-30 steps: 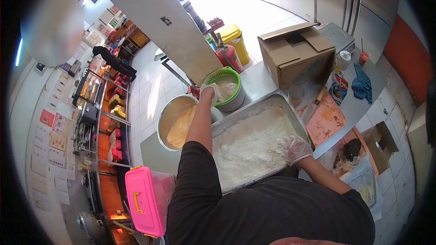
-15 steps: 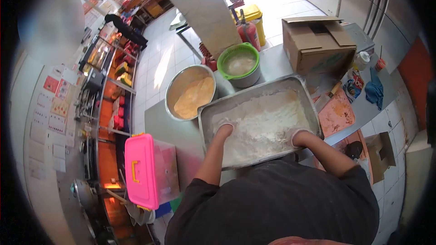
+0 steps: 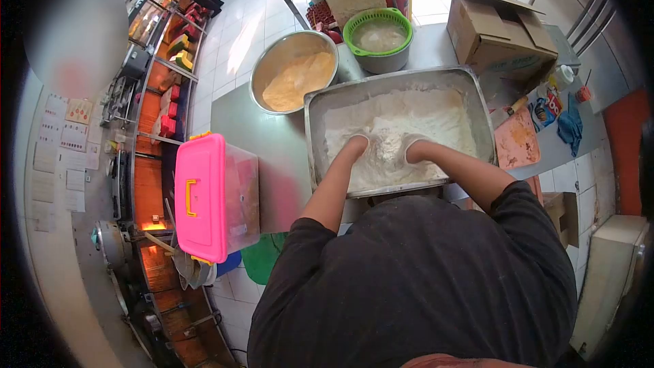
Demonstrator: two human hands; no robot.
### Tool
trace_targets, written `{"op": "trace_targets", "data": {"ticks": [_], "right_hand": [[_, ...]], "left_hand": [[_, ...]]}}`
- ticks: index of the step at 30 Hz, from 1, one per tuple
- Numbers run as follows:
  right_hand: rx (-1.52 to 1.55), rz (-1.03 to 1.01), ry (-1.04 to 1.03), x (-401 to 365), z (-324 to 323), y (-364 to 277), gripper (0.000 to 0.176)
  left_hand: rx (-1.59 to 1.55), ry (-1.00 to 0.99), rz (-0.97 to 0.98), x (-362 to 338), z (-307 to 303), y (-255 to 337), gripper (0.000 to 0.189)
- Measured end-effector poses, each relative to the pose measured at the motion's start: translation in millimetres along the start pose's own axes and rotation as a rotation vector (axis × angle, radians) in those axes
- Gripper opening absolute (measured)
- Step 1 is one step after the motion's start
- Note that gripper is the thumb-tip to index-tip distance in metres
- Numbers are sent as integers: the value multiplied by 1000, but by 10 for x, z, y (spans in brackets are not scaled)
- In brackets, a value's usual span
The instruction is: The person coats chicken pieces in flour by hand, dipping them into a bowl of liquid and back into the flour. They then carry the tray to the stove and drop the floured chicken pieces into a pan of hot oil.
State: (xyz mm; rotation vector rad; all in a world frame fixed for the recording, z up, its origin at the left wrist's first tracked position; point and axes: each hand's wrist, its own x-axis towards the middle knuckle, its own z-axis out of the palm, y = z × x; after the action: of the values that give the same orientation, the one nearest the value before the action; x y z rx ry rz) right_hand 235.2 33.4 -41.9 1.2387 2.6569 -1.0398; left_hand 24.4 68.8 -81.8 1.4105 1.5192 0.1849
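A large rectangular metal tray [image 3: 315,119] holds a bed of white flour-like powder [image 3: 426,112]. Both of my hands are down in this powder near the middle of the tray, a short gap apart. My left hand [image 3: 366,146] is white from the wrist on and blends into the powder. On the other side of a small heap, my right hand [image 3: 411,147] is just as white and partly buried. The fingers of both hands are hidden, so their grip does not show.
Behind the tray stand a metal bowl [image 3: 259,82] of orange-yellow powder and a green strainer [image 3: 351,34] over a pot. A cardboard box [image 3: 507,44], a pink cutting board [image 3: 516,138] and a blue cloth [image 3: 569,129] lie right. A pink-lidded bin [image 3: 204,215] stands left.
Both hands have moved closer together toward the tray's middle, with powder heaped between them. The camera view has tilted down.
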Motion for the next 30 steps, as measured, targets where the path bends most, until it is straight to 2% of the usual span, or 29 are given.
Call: {"op": "trace_targets", "data": {"ticks": [3, 4, 5, 7, 8, 10, 11, 14, 16, 19, 20, 23, 25, 26, 30], "right_hand": [[149, 330, -166, -284, -475, -256, 51], [532, 317, -8, -297, -332, -72, 46], [443, 344, 39, -274, -212, 104, 44], [266, 396, 140, -387, -368, 33, 39], [333, 472, 156, -428, -429, 28, 39], [468, 626, 183, -485, -536, 100, 38], [370, 561, 154, -487, -512, 182, 38], [128, 419, 107, -492, -413, 466, 40], [41, 399, 121, -549, -331, 597, 41], [-203, 312, -171, -536, -6, 867, 31], [-187, 351, -178, -532, 43, 903, 32], [-183, 473, -156, -593, -68, 570, 34], [-234, 562, -84, -679, -318, 83, 36], [-226, 517, -66, -683, -280, 78, 37], [-73, 391, -54, -709, -299, 184, 42]], "left_hand": [[-323, -107, 18, -188, -184, 129, 37], [-440, -147, 27, -148, -201, 76, 35], [-557, -187, 35, -108, -221, 24, 33], [-509, -201, -74, 70, -293, -169, 35], [-483, -209, -130, 150, -304, -264, 36], [-268, -163, -46, 0, -314, -152, 39], [-163, -139, -4, -101, -315, -54, 41], [505, -13, 107, -286, -291, 325, 47], [525, 45, 47, -50, -143, 235, 48], [392, 164, 71, -86, -40, 363, 50], [320, 208, 98, -153, -42, 452, 50], [612, -143, 51, 311, -26, 72, 49], [505, -161, 8, 12, -144, 406, 46], [455, -172, -11, -115, -191, 528, 44], [-343, -236, -34, 187, -146, 73, 38]]}}
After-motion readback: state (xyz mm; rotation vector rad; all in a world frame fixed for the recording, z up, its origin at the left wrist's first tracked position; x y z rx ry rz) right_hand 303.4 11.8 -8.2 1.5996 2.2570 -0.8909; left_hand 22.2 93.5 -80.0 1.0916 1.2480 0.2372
